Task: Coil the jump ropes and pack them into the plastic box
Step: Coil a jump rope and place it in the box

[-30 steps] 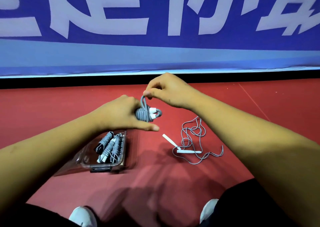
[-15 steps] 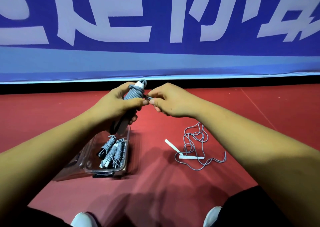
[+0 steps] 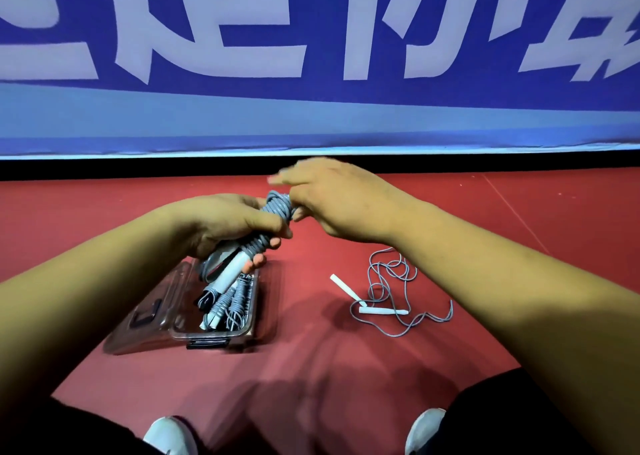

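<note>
jump rope bundle (image 3: 277,209), one, in left hand (image 3: 221,226); one loose rope (image 3: 381,311) on floor (image 3: 311,378)

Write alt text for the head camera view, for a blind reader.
The left hand grips a coiled grey jump rope while the blurred right hand meets its top, above an open plastic box holding coiled ropes; one loose rope lies on the red floor.

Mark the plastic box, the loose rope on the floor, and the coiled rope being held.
plastic box (image 3: 235,333): head view, near rim.
loose rope (image 3: 381,311): head view, white handle.
coiled rope (image 3: 278,205): head view, grey windings.
</note>
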`<control>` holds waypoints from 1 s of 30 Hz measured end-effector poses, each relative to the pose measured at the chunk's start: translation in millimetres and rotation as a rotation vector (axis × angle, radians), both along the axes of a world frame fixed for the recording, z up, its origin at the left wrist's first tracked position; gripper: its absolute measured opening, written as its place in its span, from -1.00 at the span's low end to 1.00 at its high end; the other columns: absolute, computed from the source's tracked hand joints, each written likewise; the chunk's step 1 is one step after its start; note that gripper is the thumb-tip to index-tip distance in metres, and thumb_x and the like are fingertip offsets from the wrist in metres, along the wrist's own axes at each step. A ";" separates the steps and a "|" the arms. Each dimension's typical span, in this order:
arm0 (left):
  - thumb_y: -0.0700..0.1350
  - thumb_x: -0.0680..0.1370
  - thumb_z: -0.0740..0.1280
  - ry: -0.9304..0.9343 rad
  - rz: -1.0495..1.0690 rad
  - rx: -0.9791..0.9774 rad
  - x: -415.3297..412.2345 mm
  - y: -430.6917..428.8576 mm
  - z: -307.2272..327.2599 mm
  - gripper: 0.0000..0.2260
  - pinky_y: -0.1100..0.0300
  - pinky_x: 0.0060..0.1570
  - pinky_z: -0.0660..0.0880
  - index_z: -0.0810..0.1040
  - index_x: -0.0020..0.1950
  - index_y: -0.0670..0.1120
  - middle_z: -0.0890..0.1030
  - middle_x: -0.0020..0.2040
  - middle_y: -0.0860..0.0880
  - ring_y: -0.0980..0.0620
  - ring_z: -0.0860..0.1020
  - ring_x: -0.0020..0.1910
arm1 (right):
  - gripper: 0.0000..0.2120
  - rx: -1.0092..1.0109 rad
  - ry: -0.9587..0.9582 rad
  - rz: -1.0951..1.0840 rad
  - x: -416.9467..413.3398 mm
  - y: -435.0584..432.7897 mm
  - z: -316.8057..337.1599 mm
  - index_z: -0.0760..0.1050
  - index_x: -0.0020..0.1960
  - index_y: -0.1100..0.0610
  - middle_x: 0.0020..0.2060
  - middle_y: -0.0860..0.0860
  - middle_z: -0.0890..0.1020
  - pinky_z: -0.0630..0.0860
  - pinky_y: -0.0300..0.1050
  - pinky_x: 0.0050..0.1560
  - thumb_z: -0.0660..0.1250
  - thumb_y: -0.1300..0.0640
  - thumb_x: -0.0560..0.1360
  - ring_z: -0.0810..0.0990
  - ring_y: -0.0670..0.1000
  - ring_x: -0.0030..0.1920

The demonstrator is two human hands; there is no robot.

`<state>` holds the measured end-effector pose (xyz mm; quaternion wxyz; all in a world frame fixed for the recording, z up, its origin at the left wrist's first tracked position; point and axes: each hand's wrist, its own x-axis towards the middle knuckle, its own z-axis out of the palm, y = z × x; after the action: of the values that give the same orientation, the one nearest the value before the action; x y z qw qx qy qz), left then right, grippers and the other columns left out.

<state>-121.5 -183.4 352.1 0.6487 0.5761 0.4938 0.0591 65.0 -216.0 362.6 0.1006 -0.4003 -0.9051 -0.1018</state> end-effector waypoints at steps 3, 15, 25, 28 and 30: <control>-0.27 0.50 0.39 0.106 -0.126 0.079 -6.6 1.4 0.6 -0.84 0.18 -0.50 0.51 0.44 0.01 -0.21 0.57 -0.30 -0.12 -0.06 0.49 -0.52 | -0.84 -0.084 0.018 -0.016 -3.9 -5.0 2.1 0.58 -0.01 0.12 -0.04 0.01 0.65 0.54 0.06 -0.07 0.24 0.17 0.51 0.61 0.13 -0.03; 0.05 0.43 0.41 0.562 -0.588 1.224 -11.2 7.4 4.1 -0.78 0.19 -0.34 0.36 0.53 0.03 0.05 0.47 -0.41 0.08 0.14 0.44 -0.41 | -0.71 -0.770 0.806 -0.201 0.3 1.5 -11.9 0.45 -0.26 0.22 -0.44 0.04 0.57 0.55 -0.12 -0.27 0.21 0.19 0.63 0.63 0.02 -0.47; 0.10 0.35 0.56 -0.098 -0.296 0.858 -13.7 1.3 6.5 -0.60 0.16 -0.44 0.50 0.37 -0.09 0.05 0.60 -0.30 -0.09 -0.03 0.57 -0.45 | -0.66 -1.127 1.312 -0.195 1.1 1.6 -0.2 0.35 -0.28 0.17 -0.60 -0.04 0.24 0.24 -0.25 -0.51 0.17 0.08 0.65 0.15 -0.09 -0.60; -0.08 0.39 0.58 -0.276 -0.206 0.599 -12.9 -1.3 5.5 -0.51 -0.02 -0.44 0.52 0.30 0.09 -0.09 0.60 -0.28 -0.19 -0.18 0.55 -0.45 | -0.62 -1.108 1.250 -0.296 2.6 4.9 4.9 0.29 -0.35 0.09 -0.54 -0.02 0.15 0.04 -0.25 -0.47 0.22 0.08 0.63 0.05 -0.09 -0.53; -0.16 0.42 0.55 -0.369 -0.187 0.523 -9.7 -3.8 6.8 -0.51 0.06 -0.48 0.51 0.29 0.15 -0.08 0.58 -0.33 -0.16 -0.17 0.52 -0.49 | -0.58 -1.143 1.217 -0.321 7.7 6.3 4.7 0.29 -0.40 0.04 -0.51 -0.03 0.13 -0.02 -0.25 -0.45 0.19 0.14 0.63 0.02 -0.10 -0.51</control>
<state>-131.2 -187.2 358.9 0.5599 0.7454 0.2814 0.2273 72.7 -209.7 367.3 0.3366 -0.4980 -0.5378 0.5912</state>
